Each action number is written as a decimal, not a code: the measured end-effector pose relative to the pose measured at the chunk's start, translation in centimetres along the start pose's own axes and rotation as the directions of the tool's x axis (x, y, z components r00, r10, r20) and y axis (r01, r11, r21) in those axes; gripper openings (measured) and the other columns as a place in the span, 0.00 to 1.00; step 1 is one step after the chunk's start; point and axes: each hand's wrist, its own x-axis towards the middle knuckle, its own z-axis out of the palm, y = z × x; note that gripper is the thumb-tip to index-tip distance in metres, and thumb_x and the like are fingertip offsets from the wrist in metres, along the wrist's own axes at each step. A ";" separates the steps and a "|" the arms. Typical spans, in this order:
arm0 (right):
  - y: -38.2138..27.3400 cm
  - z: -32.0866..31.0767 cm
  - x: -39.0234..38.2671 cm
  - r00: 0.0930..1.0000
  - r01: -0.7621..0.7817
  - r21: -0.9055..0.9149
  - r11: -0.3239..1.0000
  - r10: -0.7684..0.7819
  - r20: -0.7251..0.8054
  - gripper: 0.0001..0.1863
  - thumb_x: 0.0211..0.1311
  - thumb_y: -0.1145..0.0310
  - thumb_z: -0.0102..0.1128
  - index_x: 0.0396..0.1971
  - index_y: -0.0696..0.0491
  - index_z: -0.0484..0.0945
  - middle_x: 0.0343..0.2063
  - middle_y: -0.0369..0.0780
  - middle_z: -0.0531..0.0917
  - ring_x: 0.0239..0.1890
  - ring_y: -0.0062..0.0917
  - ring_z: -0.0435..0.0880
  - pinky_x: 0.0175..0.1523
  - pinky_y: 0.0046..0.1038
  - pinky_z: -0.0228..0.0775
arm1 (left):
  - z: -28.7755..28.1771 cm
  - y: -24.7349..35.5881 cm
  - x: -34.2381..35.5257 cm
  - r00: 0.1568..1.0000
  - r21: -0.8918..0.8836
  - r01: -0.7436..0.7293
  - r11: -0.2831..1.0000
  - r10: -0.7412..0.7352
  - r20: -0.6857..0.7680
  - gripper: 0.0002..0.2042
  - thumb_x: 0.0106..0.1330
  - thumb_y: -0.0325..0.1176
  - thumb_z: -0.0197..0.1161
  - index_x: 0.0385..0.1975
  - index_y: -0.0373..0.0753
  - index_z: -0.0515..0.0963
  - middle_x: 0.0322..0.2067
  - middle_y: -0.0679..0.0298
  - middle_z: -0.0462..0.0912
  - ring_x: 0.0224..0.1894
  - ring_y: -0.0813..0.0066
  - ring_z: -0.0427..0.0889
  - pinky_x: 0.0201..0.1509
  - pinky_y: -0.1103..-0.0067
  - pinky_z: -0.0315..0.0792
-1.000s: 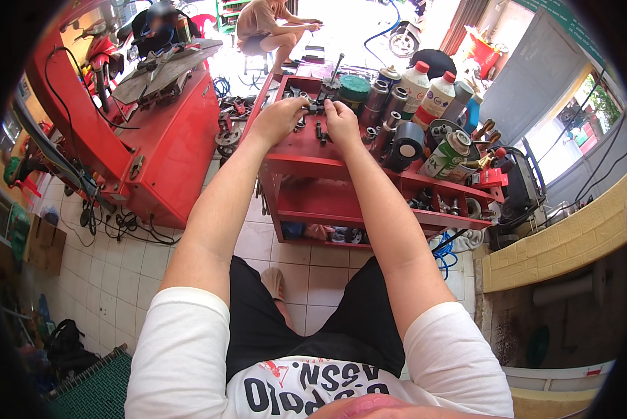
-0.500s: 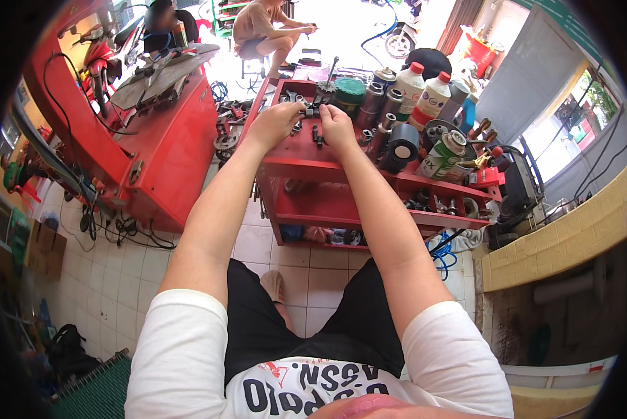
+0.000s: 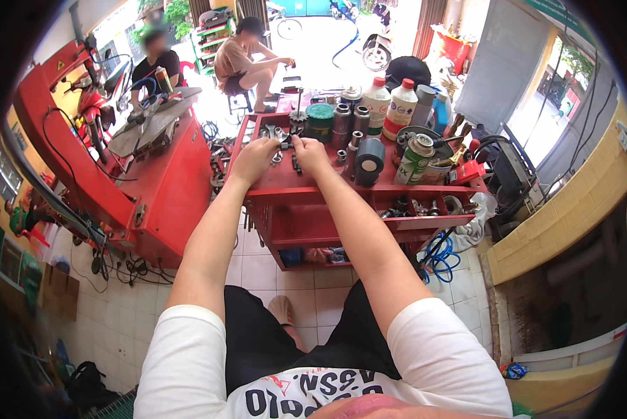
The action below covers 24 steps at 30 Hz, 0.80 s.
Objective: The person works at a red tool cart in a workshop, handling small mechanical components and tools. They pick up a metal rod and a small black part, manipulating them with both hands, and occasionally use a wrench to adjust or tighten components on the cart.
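Observation:
Both arms reach out over the top of a red tool trolley (image 3: 275,183). My left hand (image 3: 255,160) and my right hand (image 3: 311,155) are closed, fingertips close together, on a small dark metal part (image 3: 285,145) whose exact kind is too small to make out. Just below it on the trolley top lie more small black pieces (image 3: 296,165) and a shiny metal ring (image 3: 277,158). Behind my fingers stands a toothed metal gear (image 3: 298,123) with a thin rod rising from it, beside a green-lidded tub (image 3: 319,120).
Metal cylinders (image 3: 341,126), red-capped bottles (image 3: 401,112) and a green-white spray can (image 3: 416,159) crowd the trolley's right side. A red machine (image 3: 167,188) stands to the left. One person (image 3: 242,59) sits beyond the trolley, another (image 3: 156,63) behind the machine. Blue hose (image 3: 440,262) lies coiled on the floor.
The view has tilted up, so the trolley and my hands sit lower and slightly left in it. My hands keep their hold on the small part.

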 end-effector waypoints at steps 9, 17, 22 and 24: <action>0.7 0.0 0.1 0.999 -0.009 -0.200 0.980 0.016 0.031 0.28 0.76 0.46 0.53 0.35 0.57 0.89 0.34 0.55 0.88 0.44 0.51 0.89 0.52 0.48 0.78 | -0.8 1.4 -0.3 0.994 -0.020 0.041 0.999 -0.039 0.107 0.05 0.70 0.29 0.66 0.42 0.38 0.82 0.40 0.54 0.85 0.44 0.48 0.85 0.49 0.60 0.78; 0.8 0.3 -0.2 0.990 -0.050 -0.203 0.978 0.075 0.117 0.28 0.76 0.48 0.52 0.37 0.59 0.89 0.38 0.57 0.88 0.48 0.53 0.88 0.57 0.48 0.78 | -0.7 1.2 -1.2 0.960 0.068 0.110 0.992 -0.123 0.251 0.07 0.65 0.30 0.69 0.38 0.36 0.80 0.38 0.52 0.83 0.44 0.48 0.85 0.49 0.61 0.79; 0.7 -0.1 -0.1 0.978 -0.108 -0.208 0.972 0.141 0.152 0.29 0.75 0.47 0.53 0.39 0.60 0.89 0.41 0.59 0.88 0.50 0.53 0.87 0.58 0.47 0.77 | -0.4 1.1 -0.8 0.947 0.114 0.113 0.987 -0.142 0.288 0.09 0.65 0.34 0.69 0.36 0.36 0.79 0.39 0.53 0.84 0.44 0.48 0.85 0.50 0.59 0.79; 0.5 0.2 -0.2 0.975 -0.114 -0.226 0.967 0.153 0.163 0.29 0.75 0.47 0.53 0.41 0.61 0.89 0.43 0.59 0.88 0.52 0.53 0.87 0.59 0.47 0.77 | -0.5 0.8 -0.9 0.943 0.149 0.108 0.983 -0.149 0.299 0.09 0.64 0.35 0.70 0.36 0.37 0.80 0.39 0.54 0.84 0.44 0.50 0.86 0.50 0.59 0.80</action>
